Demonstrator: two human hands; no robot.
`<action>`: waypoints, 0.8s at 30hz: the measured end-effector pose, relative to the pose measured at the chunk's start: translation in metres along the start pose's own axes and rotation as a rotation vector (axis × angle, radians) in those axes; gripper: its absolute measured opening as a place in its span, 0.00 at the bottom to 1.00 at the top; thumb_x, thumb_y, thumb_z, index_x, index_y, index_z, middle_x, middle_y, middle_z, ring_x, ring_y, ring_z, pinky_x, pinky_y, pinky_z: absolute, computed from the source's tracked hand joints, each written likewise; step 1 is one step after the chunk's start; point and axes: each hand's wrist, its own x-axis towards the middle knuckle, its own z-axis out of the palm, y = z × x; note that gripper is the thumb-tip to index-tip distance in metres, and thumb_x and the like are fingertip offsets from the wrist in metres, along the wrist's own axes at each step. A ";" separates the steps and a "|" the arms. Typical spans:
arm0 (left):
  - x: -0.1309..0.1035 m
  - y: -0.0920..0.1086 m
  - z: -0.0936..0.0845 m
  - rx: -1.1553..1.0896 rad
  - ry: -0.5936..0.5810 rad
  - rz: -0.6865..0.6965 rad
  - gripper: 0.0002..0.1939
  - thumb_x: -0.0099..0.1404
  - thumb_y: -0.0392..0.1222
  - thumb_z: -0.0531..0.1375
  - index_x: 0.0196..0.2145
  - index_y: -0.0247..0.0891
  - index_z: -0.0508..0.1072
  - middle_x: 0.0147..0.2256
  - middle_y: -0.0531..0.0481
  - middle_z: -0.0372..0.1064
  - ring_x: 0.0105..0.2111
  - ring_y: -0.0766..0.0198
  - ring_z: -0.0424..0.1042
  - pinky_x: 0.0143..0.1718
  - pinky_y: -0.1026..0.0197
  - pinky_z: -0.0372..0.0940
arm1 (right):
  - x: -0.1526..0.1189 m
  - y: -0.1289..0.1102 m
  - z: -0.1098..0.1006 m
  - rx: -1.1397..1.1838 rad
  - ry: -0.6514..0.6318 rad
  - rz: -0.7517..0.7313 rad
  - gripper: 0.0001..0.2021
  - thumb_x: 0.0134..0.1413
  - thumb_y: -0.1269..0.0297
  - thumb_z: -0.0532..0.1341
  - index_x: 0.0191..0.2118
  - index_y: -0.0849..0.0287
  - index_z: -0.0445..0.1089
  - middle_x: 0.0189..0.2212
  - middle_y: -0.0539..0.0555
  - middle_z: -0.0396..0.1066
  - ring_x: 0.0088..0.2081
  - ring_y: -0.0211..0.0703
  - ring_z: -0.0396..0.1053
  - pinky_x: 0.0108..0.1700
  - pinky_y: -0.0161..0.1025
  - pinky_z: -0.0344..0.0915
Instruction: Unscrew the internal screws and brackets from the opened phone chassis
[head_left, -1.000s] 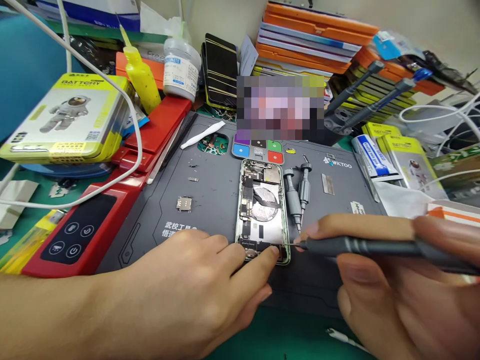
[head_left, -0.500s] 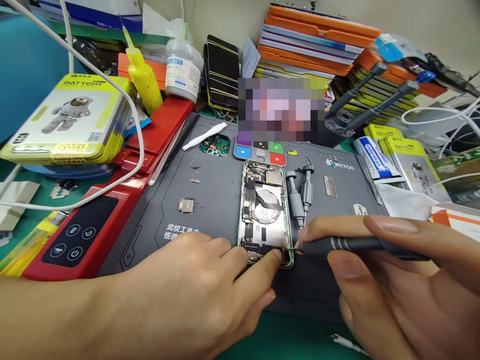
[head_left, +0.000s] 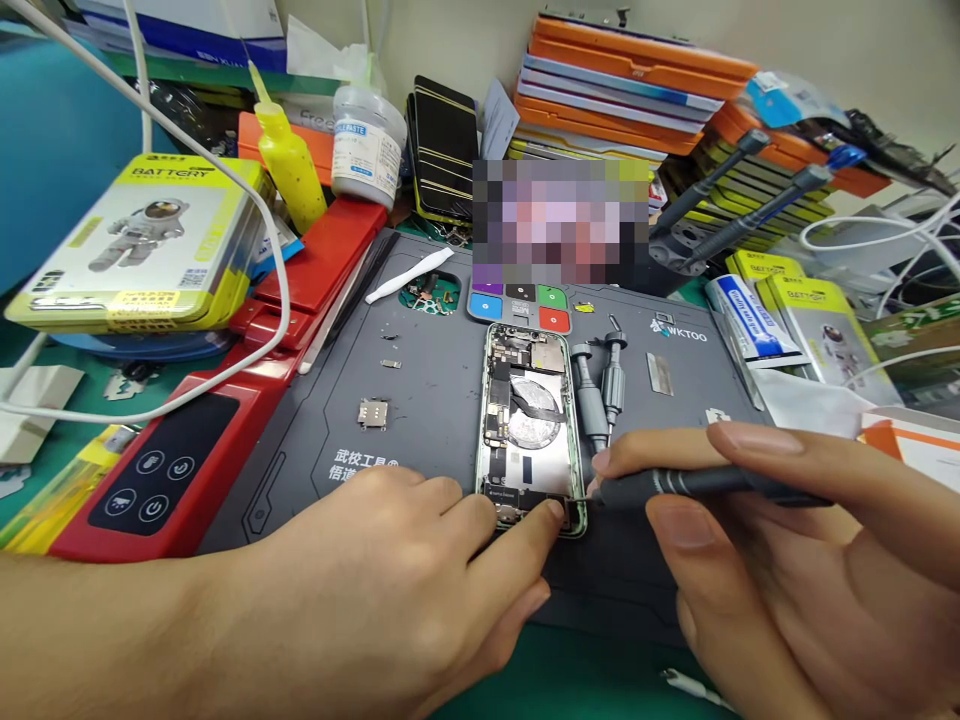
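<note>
An opened phone [head_left: 541, 468] with a pale green frame lies on the grey mat [head_left: 431, 440], its circuit boards and bare metal interior exposed. My left hand [head_left: 420, 570] holds it at the lower end; the index fingertip presses on the parts inside and the other fingers are curled. In my right hand [head_left: 742, 540] is a slim black hand tool [head_left: 675, 486], gripped like a pen. Its thin metal tip touches the phone near the lower right edge, beside the left index fingertip. Two grey screwdrivers [head_left: 600, 385] lie just right of the phone.
A red device [head_left: 172, 450] with touch buttons and a white cable [head_left: 281, 270] flank the mat's left. Small metal parts [head_left: 373, 413] and a white stick [head_left: 412, 275] lie on it. Battery boxes [head_left: 142, 235], a paste jar [head_left: 367, 145] and orange boxes [head_left: 637, 60] stand around.
The right hand and its black tool have shifted slightly left. The left hand still rests on the phone, which stays in place.
</note>
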 end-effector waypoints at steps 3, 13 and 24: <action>0.000 0.001 0.000 -0.003 -0.003 -0.001 0.20 0.82 0.40 0.47 0.61 0.29 0.70 0.33 0.52 0.77 0.24 0.59 0.74 0.18 0.52 0.69 | -0.003 0.005 -0.005 -0.030 -0.056 -0.014 0.21 0.55 0.78 0.62 0.54 0.58 0.73 0.37 0.56 0.82 0.28 0.45 0.80 0.36 0.42 0.82; 0.000 0.000 -0.001 -0.024 -0.021 -0.006 0.21 0.82 0.40 0.46 0.62 0.28 0.70 0.34 0.51 0.77 0.25 0.58 0.75 0.18 0.52 0.71 | -0.003 0.013 -0.009 -0.073 -0.136 -0.067 0.18 0.56 0.76 0.61 0.53 0.63 0.73 0.43 0.63 0.80 0.35 0.51 0.82 0.37 0.44 0.82; -0.001 0.000 0.000 -0.020 -0.015 -0.002 0.21 0.82 0.40 0.46 0.62 0.27 0.69 0.33 0.51 0.77 0.24 0.58 0.75 0.18 0.53 0.71 | -0.002 0.011 -0.002 -0.012 -0.118 -0.055 0.22 0.54 0.79 0.61 0.55 0.58 0.73 0.43 0.59 0.82 0.37 0.51 0.84 0.38 0.44 0.82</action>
